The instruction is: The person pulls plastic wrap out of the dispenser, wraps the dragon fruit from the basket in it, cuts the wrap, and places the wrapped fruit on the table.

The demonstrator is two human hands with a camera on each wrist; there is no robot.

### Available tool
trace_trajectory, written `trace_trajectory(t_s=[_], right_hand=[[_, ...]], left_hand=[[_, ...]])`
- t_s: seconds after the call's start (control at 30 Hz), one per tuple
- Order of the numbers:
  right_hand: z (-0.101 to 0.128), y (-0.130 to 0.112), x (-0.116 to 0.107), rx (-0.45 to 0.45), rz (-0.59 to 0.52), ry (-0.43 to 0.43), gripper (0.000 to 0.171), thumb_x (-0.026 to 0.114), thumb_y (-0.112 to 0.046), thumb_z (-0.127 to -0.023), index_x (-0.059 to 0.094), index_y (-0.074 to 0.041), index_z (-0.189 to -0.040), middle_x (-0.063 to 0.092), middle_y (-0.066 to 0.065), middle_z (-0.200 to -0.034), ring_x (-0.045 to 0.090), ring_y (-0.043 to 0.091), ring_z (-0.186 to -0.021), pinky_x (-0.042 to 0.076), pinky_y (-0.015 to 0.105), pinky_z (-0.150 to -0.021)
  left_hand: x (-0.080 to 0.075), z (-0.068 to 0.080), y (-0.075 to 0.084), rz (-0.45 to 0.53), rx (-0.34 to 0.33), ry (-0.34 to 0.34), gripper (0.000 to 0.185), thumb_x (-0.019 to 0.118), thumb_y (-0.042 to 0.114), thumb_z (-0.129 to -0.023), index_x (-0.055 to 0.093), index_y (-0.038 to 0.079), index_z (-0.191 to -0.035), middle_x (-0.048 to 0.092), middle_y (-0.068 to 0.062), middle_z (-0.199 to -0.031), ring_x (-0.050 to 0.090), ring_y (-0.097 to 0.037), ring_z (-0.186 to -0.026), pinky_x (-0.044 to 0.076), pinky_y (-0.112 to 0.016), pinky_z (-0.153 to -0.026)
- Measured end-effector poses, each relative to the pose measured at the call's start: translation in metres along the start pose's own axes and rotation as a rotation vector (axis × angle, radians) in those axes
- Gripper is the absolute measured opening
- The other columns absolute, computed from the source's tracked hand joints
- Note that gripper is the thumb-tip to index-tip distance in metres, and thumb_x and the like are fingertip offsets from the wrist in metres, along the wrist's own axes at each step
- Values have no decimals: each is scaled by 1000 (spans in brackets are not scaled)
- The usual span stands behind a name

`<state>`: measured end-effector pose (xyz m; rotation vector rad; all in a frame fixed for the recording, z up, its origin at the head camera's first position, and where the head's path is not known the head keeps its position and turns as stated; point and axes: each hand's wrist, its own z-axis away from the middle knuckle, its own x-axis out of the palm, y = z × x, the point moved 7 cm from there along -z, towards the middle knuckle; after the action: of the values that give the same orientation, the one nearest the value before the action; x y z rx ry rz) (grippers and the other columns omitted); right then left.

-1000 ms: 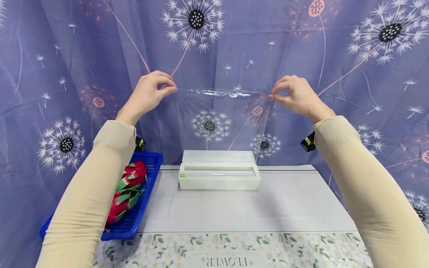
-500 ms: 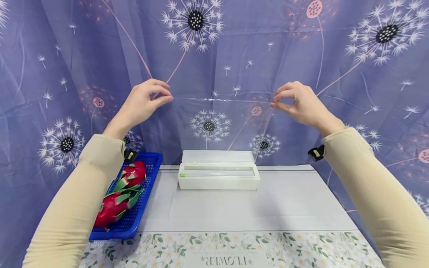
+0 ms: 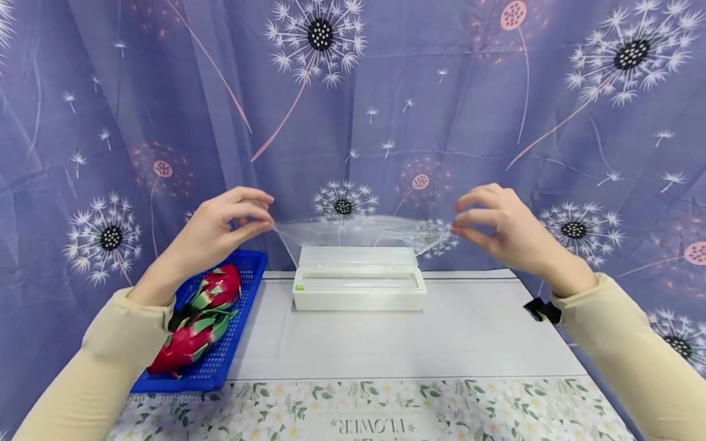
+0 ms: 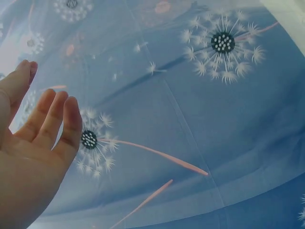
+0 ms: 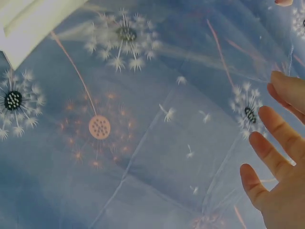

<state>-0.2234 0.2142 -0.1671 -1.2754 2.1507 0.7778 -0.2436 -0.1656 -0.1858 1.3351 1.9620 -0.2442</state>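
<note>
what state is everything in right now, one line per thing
left hand: raised, pinching the left corner of the cling film
right hand: raised, pinching the right corner of the film
cling film: pulled out, slack, stretched between both hands above the dispenser
dispenser box: lid open, on the table
blue basket: on the table, holding fruit
dragon fruits: whole, lying in the basket

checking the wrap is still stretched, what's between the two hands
In the head view a sheet of clear plastic wrap spans from the left hand to the right hand, above the white dispenser box.
</note>
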Motion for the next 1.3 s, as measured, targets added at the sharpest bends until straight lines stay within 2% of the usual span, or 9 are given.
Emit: trace_trajectory(t_s=[0.17, 0.3, 0.5, 0.63, 0.77, 0.97, 1.07, 1.3], right_hand=[[19, -28, 4, 2, 33, -15, 36, 55, -37, -100, 73, -13, -80, 66, 10, -97, 58, 35, -93, 37, 46, -75], [35, -47, 13, 17, 41, -46, 31, 55, -35, -100, 72, -15, -82, 66, 8, -101, 58, 35, -98, 38, 47, -80], [59, -64, 33, 46, 31, -62, 30, 53, -34, -102, 71, -18, -84, 65, 6, -104, 58, 34, -99, 38, 47, -84], [70, -77, 42, 44, 35, -69, 30, 51, -34, -102, 71, -19, -85, 65, 5, -104, 58, 34, -100, 37, 46, -87], [81, -91, 50, 42, 41, -82, 30, 50, -33, -103, 70, -19, -85, 64, 5, -105, 58, 34, -100, 37, 46, -89], [104, -112, 66, 55, 50, -132, 33, 46, -33, -104, 68, -20, -84, 64, 3, -106, 58, 32, -101, 38, 45, -89], [119, -120, 76, 77, 31, -174, 31, 45, -34, -104, 67, -23, -85, 62, 0, -107, 58, 29, -103, 37, 42, -90], [159, -135, 106, 159, -14, -258, 29, 47, -37, -104, 66, -29, -83, 59, -9, -108, 56, 20, -104, 35, 36, -90]], left_hand=[[14, 32, 14, 23, 37, -74, 31, 76, -10, -78, 75, 15, -97, 61, -5, -122, 61, -22, -107, 47, -16, -83], [29, 54, 16, 56, 30, -106, 35, 77, -9, -77, 74, 19, -98, 60, -4, -122, 62, -18, -102, 49, -17, -80], [51, 77, 11, 133, 6, -135, 36, 76, -7, -79, 73, 23, -100, 59, -5, -123, 62, -18, -102, 53, -24, -77], [60, 95, 13, 154, 11, -141, 40, 77, -6, -78, 72, 26, -101, 59, -6, -123, 61, -21, -105, 51, -21, -81], [71, 117, 17, 191, 13, -162, 43, 77, -6, -78, 70, 28, -103, 59, -4, -120, 60, -18, -103, 49, -18, -78], [94, 145, 23, 284, 7, -247, 31, 76, 2, -82, 71, 26, -101, 56, 5, -104, 57, -8, -84, 48, -18, -69], [108, 157, 24, 325, -15, -310, 23, 73, 7, -87, 72, 25, -101, 55, 6, -102, 55, -4, -81, 48, -19, -67], [143, 187, 20, 305, -103, -397, 10, 69, 23, -92, 71, 32, -96, 54, 16, -96, 53, 0, -80, 49, -22, -68]])
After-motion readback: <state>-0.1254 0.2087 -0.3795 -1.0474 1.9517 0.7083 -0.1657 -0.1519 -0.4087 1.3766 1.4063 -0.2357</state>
